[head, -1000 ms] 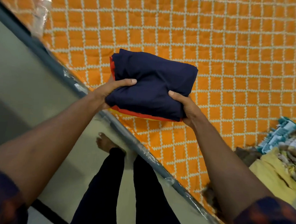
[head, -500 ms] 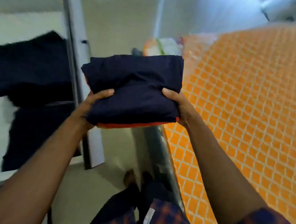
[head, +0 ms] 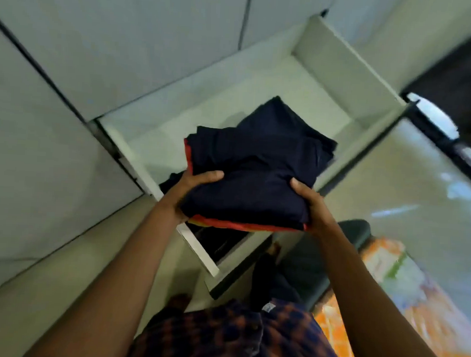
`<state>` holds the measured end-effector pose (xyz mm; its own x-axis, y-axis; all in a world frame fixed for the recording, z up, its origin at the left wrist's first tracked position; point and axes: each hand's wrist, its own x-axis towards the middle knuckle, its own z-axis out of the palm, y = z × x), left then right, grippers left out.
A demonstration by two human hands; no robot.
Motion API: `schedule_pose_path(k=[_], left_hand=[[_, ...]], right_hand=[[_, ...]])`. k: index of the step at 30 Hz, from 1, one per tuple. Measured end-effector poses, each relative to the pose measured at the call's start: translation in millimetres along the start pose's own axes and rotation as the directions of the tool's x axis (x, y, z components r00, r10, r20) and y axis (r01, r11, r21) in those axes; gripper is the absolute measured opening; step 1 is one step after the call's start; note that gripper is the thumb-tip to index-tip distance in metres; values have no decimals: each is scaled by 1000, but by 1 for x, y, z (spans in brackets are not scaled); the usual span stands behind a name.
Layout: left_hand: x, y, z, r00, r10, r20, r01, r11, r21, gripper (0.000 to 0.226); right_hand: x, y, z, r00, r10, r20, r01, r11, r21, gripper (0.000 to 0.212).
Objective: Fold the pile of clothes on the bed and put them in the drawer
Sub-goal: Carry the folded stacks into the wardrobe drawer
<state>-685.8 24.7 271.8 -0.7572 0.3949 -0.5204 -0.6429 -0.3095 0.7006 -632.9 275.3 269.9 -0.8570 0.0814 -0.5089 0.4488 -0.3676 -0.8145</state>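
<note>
Left hand (head: 198, 187) and right hand (head: 307, 202) each clamp a near corner of the folded stack (head: 254, 174). Thumbs are on top, fingers tucked underneath out of sight.

Stack is a navy garment on top, with red and orange layers (head: 242, 225) showing at the near edge. It hangs over the open drawer (head: 346, 63), above its front half, not yet set down.

Inside the drawer, dark folded clothes (head: 274, 111) sit toward the back, partly hidden by the stack. More dark fabric (head: 216, 240) shows at the drawer's front, under the stack. Pale wardrobe panels (head: 126, 47) stand behind and left of the drawer. The orange bed (head: 357, 323) is right of the drawer.

Handling, my read:
- **Feel:** light, soft, no stiffness. The far half is unsupported and will droop or fan open if the grip shifts. Layers may slide on each other.
- **Hold:** the current one looks right. Both sides, fingers flat under, thumbs pinning the top.
- **Set-down:** lower it level, far edge down first, then slide fingers out sideways so the folds don't drag.
- **Risk:** catching the drawer's side wall, or tipping off the pile already inside.
</note>
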Motion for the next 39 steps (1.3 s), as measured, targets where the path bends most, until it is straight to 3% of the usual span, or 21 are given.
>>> schedule_pose_path(k=[3, 4, 8, 10, 15, 16, 19, 21, 26, 31, 33, 35, 39], left_hand=[[9, -7, 5, 993, 26, -119, -35, 997, -74, 51], [14, -8, 11, 987, 40, -155, -54, 995, -84, 54], [36, -13, 50, 958, 67, -279, -106, 986, -127, 50], [48, -13, 76, 942, 61, -331, -124, 977, -173, 45], [80, -10, 143, 895, 82, -439, -207, 947, -245, 33], [86, -9, 151, 892, 89, -443, -218, 944, -248, 31], [105, -3, 171, 884, 105, -456, -242, 936, -254, 30], [117, 0, 178, 882, 126, -453, -261, 932, -250, 37], [165, 5, 196, 913, 149, -380, -265, 925, -274, 43], [234, 5, 230, 937, 148, -316, -246, 922, -298, 73], [272, 5, 251, 948, 130, -289, -221, 925, -310, 87], [310, 3, 272, 952, 108, -287, -200, 928, -313, 87], [392, -7, 309, 938, 37, -346, -165, 922, -349, 85]], right_hand=[[37, -10, -10, 990, 64, 128, -59, 997, -40, 71], [49, -15, -17, 980, 91, 174, -83, 995, -55, 66], [88, -51, -47, 922, 220, 319, -176, 971, -161, 95], [105, -73, -63, 899, 256, 354, -197, 961, -194, 98], [150, -137, -99, 851, 314, 421, -221, 941, -256, 54], [157, -145, -103, 851, 320, 416, -218, 937, -274, 53], [178, -165, -113, 847, 341, 408, -203, 917, -345, 85], [187, -176, -118, 854, 337, 397, -187, 910, -371, 84], [205, -211, -143, 882, 317, 348, -181, 911, -370, 107], [240, -255, -191, 912, 327, 248, -208, 889, -407, 88], [266, -277, -217, 930, 312, 194, -207, 881, -426, 97], [293, -297, -240, 936, 317, 155, -218, 864, -454, 106], [369, -327, -285, 910, 403, 99, -299, 803, -515, 63]])
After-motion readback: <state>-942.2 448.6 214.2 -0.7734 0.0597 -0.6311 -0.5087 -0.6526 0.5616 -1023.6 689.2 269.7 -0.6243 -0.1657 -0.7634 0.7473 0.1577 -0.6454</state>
